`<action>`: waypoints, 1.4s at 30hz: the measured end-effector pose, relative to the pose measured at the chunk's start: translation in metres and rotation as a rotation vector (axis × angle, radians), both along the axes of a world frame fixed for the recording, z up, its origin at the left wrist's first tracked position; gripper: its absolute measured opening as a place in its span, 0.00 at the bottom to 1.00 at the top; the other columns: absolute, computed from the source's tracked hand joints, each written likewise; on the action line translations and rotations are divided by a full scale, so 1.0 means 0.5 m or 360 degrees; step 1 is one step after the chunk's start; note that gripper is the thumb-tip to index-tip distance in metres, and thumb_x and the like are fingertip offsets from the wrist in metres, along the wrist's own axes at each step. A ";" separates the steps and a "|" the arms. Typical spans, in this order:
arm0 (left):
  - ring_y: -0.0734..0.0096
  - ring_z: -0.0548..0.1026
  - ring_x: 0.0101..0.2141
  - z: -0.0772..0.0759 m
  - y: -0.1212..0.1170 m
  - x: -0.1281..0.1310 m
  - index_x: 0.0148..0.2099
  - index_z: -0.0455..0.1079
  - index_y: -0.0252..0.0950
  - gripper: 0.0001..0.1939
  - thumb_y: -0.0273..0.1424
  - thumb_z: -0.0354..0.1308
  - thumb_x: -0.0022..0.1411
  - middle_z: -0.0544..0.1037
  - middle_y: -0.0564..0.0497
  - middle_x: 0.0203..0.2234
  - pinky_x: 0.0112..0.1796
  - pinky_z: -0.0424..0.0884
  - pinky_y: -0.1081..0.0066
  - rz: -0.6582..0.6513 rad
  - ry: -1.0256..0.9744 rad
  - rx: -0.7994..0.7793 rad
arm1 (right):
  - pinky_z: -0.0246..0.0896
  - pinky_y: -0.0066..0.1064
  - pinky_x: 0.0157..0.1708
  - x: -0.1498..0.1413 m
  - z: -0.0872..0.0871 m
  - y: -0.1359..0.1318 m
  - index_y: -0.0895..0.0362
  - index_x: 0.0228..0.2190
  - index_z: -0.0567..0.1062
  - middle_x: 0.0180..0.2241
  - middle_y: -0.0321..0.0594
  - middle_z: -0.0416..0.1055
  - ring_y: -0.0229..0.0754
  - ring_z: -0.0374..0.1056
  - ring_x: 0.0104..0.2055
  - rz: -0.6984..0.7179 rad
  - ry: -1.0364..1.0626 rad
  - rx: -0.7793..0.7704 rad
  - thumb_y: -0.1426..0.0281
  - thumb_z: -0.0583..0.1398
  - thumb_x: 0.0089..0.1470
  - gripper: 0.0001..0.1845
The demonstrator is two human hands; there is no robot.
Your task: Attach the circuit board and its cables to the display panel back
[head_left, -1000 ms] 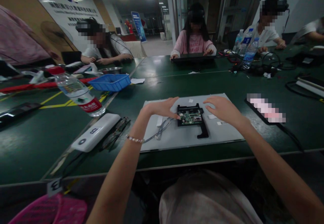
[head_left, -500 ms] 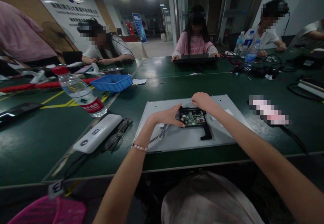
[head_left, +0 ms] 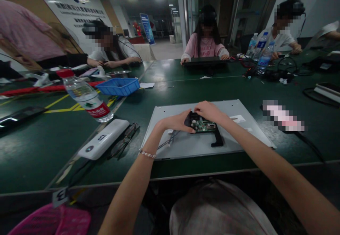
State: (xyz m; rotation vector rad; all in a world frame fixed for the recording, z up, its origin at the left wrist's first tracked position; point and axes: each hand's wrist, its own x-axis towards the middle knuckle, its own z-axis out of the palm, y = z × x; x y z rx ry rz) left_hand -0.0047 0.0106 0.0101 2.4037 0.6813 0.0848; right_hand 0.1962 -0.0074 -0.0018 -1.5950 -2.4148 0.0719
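A grey metal panel (head_left: 239,136) lies flat on the green table in front of me. On it sits a black bracket with a small green circuit board (head_left: 203,124) and a black leg (head_left: 217,140) pointing toward me. My left hand (head_left: 176,121) grips the board's left edge with curled fingers. My right hand (head_left: 209,110) reaches over the board's far edge, fingers bent down onto it. Thin grey wires (head_left: 170,140) trail from the board across the panel to the left.
A water bottle (head_left: 86,98), a blue tray (head_left: 119,86), a white case (head_left: 102,143) and glasses (head_left: 123,144) lie to the left. A black device with a cable (head_left: 305,139) sits right. Several people work across the table beside bottles (head_left: 261,56) and cables.
My right hand moved left from the panel's right side onto the board's far edge. My left hand closed on the board's left edge. The panel shifted slightly.
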 end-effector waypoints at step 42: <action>0.46 0.59 0.60 -0.004 -0.003 -0.006 0.68 0.40 0.34 0.54 0.51 0.63 0.49 0.54 0.37 0.64 0.58 0.57 0.53 0.0105 0.0109 0.0056 | 0.59 0.29 0.41 -0.005 -0.010 0.001 0.58 0.39 0.80 0.41 0.45 0.77 0.44 0.70 0.43 0.0121 0.0400 -0.0169 0.78 0.53 0.53 0.18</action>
